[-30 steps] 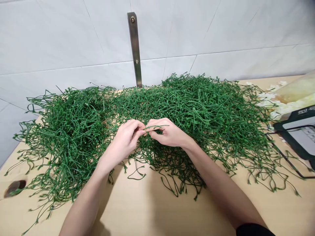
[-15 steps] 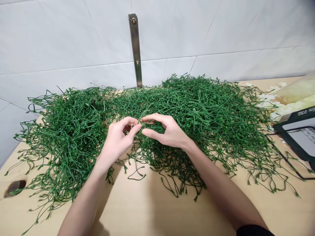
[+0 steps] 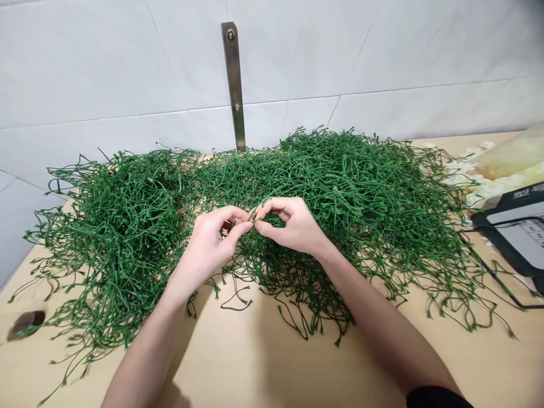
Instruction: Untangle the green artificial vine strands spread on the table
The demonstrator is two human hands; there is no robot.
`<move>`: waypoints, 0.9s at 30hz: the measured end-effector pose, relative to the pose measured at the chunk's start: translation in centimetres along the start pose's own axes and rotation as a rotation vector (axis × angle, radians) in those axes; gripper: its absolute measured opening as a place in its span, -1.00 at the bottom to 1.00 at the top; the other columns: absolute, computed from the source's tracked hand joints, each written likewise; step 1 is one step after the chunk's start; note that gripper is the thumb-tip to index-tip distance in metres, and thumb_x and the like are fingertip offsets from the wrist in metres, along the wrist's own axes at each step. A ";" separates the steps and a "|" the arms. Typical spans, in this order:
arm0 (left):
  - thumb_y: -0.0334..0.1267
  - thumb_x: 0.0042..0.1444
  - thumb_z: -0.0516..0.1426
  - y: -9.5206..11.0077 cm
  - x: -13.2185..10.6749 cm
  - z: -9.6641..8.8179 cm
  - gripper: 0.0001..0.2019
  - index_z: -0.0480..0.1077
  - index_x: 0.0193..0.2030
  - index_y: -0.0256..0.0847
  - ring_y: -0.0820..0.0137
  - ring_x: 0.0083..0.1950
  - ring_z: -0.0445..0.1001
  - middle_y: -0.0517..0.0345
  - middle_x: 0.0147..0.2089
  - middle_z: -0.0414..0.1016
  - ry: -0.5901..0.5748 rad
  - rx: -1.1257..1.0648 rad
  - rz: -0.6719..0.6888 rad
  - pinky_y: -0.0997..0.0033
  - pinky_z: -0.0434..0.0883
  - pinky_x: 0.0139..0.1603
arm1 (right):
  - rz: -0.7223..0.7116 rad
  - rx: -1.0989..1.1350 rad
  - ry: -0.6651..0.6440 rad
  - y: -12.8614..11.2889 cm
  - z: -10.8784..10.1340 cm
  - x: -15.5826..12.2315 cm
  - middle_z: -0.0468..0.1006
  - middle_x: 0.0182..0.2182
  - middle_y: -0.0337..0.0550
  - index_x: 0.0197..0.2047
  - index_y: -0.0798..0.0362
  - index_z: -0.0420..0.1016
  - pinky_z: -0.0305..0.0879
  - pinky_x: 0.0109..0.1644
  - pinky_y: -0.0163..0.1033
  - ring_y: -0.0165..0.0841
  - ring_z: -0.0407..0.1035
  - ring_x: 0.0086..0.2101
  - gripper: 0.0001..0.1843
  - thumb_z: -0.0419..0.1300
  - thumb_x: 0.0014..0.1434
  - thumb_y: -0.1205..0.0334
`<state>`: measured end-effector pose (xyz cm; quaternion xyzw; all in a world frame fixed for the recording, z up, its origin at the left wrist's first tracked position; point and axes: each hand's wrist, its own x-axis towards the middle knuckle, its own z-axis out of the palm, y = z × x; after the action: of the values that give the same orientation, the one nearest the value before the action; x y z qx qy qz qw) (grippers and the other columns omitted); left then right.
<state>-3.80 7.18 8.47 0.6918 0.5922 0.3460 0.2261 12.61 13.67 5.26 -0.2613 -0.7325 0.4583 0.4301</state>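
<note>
My left hand (image 3: 216, 232) and my right hand (image 3: 291, 224) meet fingertip to fingertip over a large heap of thin green plastic stems (image 3: 348, 181). Between the thumb and forefinger of each hand a small piece of green stem (image 3: 254, 216) is pinched. Its ends are partly covered by my fingers. Below my hands one loose stem (image 3: 236, 307) lies by itself on the pale wooden table (image 3: 229, 362).
A denser clump of green stems (image 3: 127, 226) spreads over the table's left side. White flowers (image 3: 480, 190) and a dark-framed box or sign (image 3: 518, 226) are at the right. Behind stands a tiled wall (image 3: 127, 62) with a metal bracket (image 3: 233, 79).
My left hand has shifted slightly right and my right hand's thumb and fingers have closed in. Both now pinch the green stem, where the right was apart before.
</note>
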 end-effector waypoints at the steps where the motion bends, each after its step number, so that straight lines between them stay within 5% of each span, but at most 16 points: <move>1: -0.29 0.18 0.14 0.1 0.0 0.1 -0.90 0.44 -0.35 -0.22 0.50 -0.46 0.30 0.28 -0.47 0.41 -0.001 0.014 0.007 0.49 0.22 -0.43 | -0.031 -0.054 0.034 0.1 0.2 0.0 0.59 -0.42 -0.20 -0.48 0.08 0.43 0.42 -0.22 -0.27 -0.40 0.47 -0.39 -0.96 0.21 -0.04 0.38; 8: -0.33 0.21 0.10 0.2 0.1 0.2 -0.90 0.38 -0.34 -0.22 0.49 -0.44 0.28 0.27 -0.46 0.36 0.006 0.131 0.042 0.49 0.22 -0.37 | -0.341 -0.553 0.114 0.6 0.5 -0.2 0.62 -0.37 -0.13 -0.28 0.14 0.48 0.34 -0.22 -0.26 -0.37 0.46 -0.39 -0.84 0.11 0.07 0.41; 13: -0.33 0.23 0.06 0.2 0.1 0.2 -0.86 0.32 -0.37 -0.20 0.46 -0.45 0.24 0.27 -0.48 0.29 -0.021 0.191 0.043 0.46 0.22 -0.36 | -0.430 -0.963 -0.013 0.4 0.7 -0.1 0.56 -0.45 -0.08 -0.45 0.08 0.42 0.15 -0.22 -0.13 -0.27 0.36 -0.34 -0.73 -0.02 0.20 0.43; 16: -0.32 0.23 0.06 0.2 0.0 0.0 -0.86 0.31 -0.37 -0.20 0.44 -0.43 0.26 0.25 -0.46 0.31 -0.013 0.197 0.052 0.44 0.24 -0.33 | -0.378 -0.834 -0.004 0.1 0.7 0.0 0.57 -0.40 -0.07 -0.41 0.08 0.43 0.14 -0.20 -0.12 -0.26 0.35 -0.29 -0.77 0.00 0.20 0.43; 22: -0.29 0.25 0.07 0.4 -0.1 -0.6 -0.89 0.37 -0.30 -0.20 0.46 -0.41 0.29 0.23 -0.40 0.37 0.026 0.095 0.027 0.46 0.25 -0.34 | -0.097 -0.142 0.047 -0.2 0.6 0.0 0.60 -0.33 -0.18 -0.31 0.06 0.49 0.29 -0.25 -0.25 -0.38 0.42 -0.33 -0.90 0.14 0.17 0.37; 27: -0.29 0.24 0.08 0.1 -0.1 -0.5 -0.89 0.38 -0.29 -0.21 0.45 -0.38 0.32 0.21 -0.39 0.39 0.033 0.114 0.040 0.45 0.27 -0.32 | -0.204 -0.406 -0.038 0.0 0.4 -0.1 0.55 -0.31 -0.14 -0.17 0.09 0.44 0.25 -0.22 -0.22 -0.36 0.34 -0.32 -0.85 0.06 0.25 0.37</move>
<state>-4.16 7.01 8.85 0.7095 0.6005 0.3274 0.1694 12.30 13.40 5.15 -0.2588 -0.8403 0.2604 0.3990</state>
